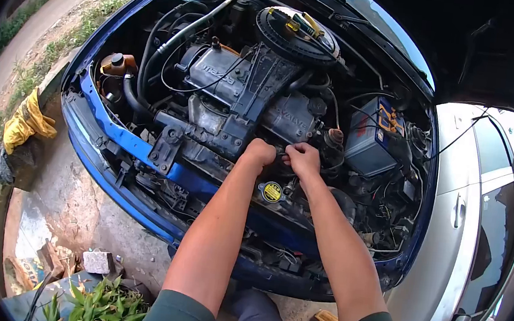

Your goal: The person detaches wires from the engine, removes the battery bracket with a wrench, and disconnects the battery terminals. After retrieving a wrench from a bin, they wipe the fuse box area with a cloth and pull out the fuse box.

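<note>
Both my hands reach into the engine bay of a blue car, close together at the front of the engine. My left hand (260,152) is closed, its fingertips turned down and hidden from view. My right hand (302,161) is closed in a pinch beside it, on something small and dark that I cannot make out. Just beyond them lies the engine's valve cover (288,117), with a black plastic duct (252,100) running along it. Nearer to me, between my forearms, is the radiator cap (272,192) with its yellow label.
Yellow-handled tools (301,26) lie on the round air filter housing (267,29). The battery (368,141) stands at the right, the brown reservoir (118,66) at the left. A silver car (449,243) is parked close on the right. A yellow cloth (26,120) lies at the left.
</note>
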The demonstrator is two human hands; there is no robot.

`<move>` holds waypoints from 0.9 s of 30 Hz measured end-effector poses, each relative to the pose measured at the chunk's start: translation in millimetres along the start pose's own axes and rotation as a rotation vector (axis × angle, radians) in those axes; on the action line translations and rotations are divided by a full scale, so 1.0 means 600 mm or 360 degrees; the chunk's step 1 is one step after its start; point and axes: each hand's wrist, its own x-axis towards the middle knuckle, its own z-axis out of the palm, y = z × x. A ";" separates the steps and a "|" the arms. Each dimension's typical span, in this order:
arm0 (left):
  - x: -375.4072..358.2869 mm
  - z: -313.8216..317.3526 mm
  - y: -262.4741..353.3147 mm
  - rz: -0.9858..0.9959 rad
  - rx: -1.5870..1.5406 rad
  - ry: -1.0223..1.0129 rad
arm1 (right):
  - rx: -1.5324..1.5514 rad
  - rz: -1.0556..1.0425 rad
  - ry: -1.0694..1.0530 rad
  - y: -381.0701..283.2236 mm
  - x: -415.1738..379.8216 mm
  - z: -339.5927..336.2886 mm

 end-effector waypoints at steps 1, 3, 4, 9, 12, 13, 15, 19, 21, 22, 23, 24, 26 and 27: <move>-0.003 0.003 0.009 0.0011 0.0030 -0.0042 | 0.0062 -0.0074 -0.0046 -0.005 -0.002 -0.009; 0.029 -0.011 -0.005 0.0069 0.0057 -0.0075 | 0.0132 -0.0189 -0.0071 -0.010 -0.009 0.008; 0.075 -0.002 -0.024 -0.0067 -0.0341 -0.0244 | -0.0048 -0.0252 -0.0081 -0.008 -0.008 0.005; 0.029 -0.014 -0.004 -0.0304 -0.0896 -0.0385 | -0.0257 -0.0395 -0.0320 0.004 0.012 -0.013; 0.034 -0.014 -0.005 -0.0283 -0.0961 -0.0441 | -0.0329 -0.0462 -0.0363 0.009 0.017 -0.010; 0.041 -0.011 -0.006 -0.0298 -0.0946 -0.0435 | -0.0331 -0.0459 -0.0363 0.011 0.017 -0.010; 0.085 0.011 -0.019 -0.0342 -0.0918 -0.0377 | -0.0111 -0.0518 -0.0368 0.013 0.016 -0.009; 0.074 0.001 -0.021 -0.0362 -0.0998 -0.0504 | -0.0066 -0.0834 -0.0184 0.024 0.020 -0.010; 0.033 -0.012 -0.006 -0.0372 -0.1027 -0.0516 | 0.0159 -0.0776 -0.0245 0.020 0.018 -0.014; 0.026 -0.013 -0.004 -0.0380 -0.1056 -0.0526 | 0.0157 -0.0777 -0.0250 0.019 0.018 -0.013; 0.022 -0.015 -0.001 -0.0381 -0.1064 -0.0521 | 0.0159 -0.0735 -0.0302 0.018 0.018 -0.011; 0.026 -0.012 -0.004 -0.0362 -0.1050 -0.0490 | 0.0164 -0.0688 -0.0351 0.019 0.017 -0.008; 0.039 -0.008 -0.010 -0.0346 -0.1039 -0.0465 | 0.0104 -0.0787 -0.0318 0.016 0.022 -0.005; 0.047 -0.005 -0.015 -0.0337 -0.1034 -0.0469 | 0.0044 -0.0890 -0.0282 0.011 0.020 -0.005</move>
